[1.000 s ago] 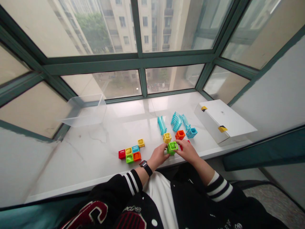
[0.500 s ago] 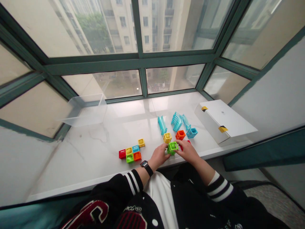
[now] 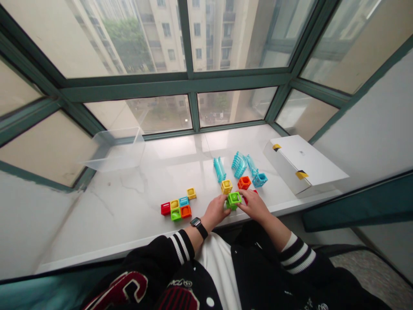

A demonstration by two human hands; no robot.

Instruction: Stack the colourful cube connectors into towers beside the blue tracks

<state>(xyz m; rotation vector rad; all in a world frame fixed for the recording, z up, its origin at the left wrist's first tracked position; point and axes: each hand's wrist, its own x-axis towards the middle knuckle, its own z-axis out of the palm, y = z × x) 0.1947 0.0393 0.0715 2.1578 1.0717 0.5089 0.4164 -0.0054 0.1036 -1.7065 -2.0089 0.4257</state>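
A green block (image 3: 234, 199) with an open square top is between my two hands near the sill's front edge; a second green part shows just beneath it. My left hand (image 3: 217, 210), wearing a dark watch, grips its left side. From the right, my right hand (image 3: 255, 206) pinches the upper right side. A yellow block (image 3: 226, 186) sits just beyond the green one, with an orange block (image 3: 244, 182) to its right. Part of a red block (image 3: 254, 192) peeks out behind my right hand. To the left stands a joined cluster of coloured blocks (image 3: 180, 209).
Blue track pieces (image 3: 239, 165) and a blue block (image 3: 260, 179) lie beyond my hands. A white box (image 3: 305, 165) with yellow-black tape stands at right. A clear plastic bin (image 3: 118, 157) is at the back left. Window frames (image 3: 174, 88) bound the white sill (image 3: 112, 215).
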